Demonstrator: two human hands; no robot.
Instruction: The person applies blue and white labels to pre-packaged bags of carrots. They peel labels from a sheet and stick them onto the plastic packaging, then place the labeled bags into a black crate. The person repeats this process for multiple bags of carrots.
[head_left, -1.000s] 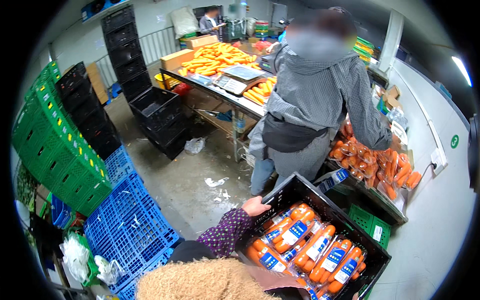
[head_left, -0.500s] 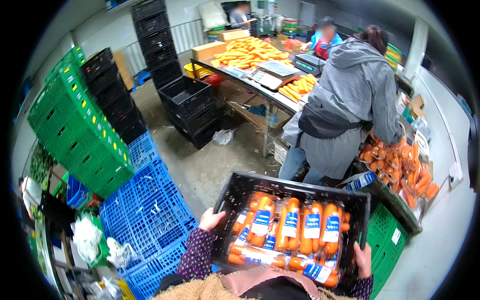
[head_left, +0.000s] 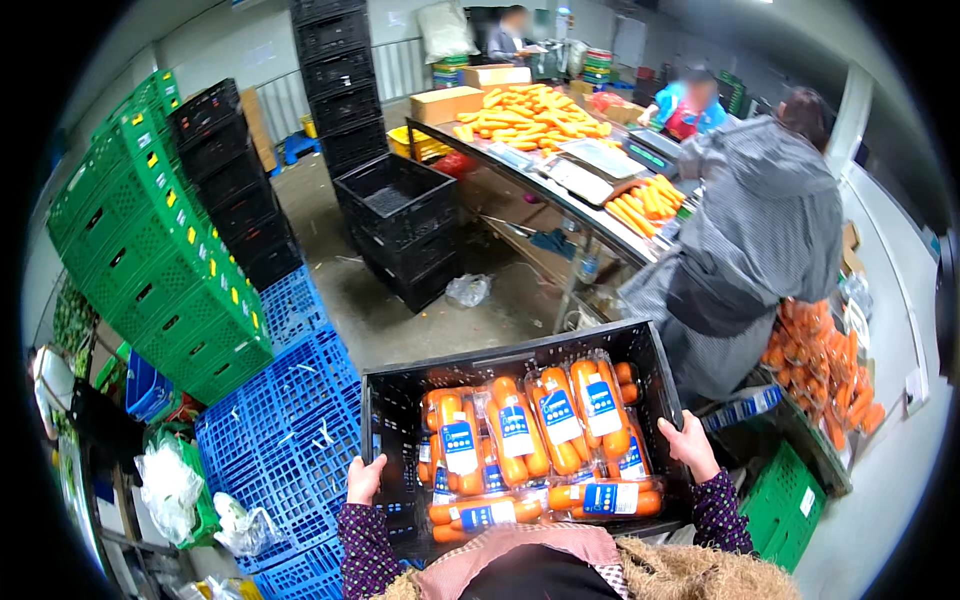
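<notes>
I carry a black plastic crate (head_left: 520,362) in front of my body, off the floor. Inside lie several clear packs of carrots (head_left: 512,430) with blue and white labels, some upright in a row, others crosswise at the near side. My left hand (head_left: 366,479) is closed on the crate's left rim, and my right hand (head_left: 690,446) grips the right rim. The crate is tilted slightly, its far right corner farther from me than the far left one.
Blue pallets (head_left: 290,440) lie at the left beside stacked green crates (head_left: 150,250). Black crates (head_left: 395,225) stand farther back. A table (head_left: 560,185) bears loose carrots and scales. A person in grey (head_left: 760,220) stands at the right, near bagged carrots (head_left: 820,360) and a green crate (head_left: 780,505).
The crate and both my hands have moved left and turned, now over the edge of the blue pallets. The view has shifted; the person in grey has turned more toward the table.
</notes>
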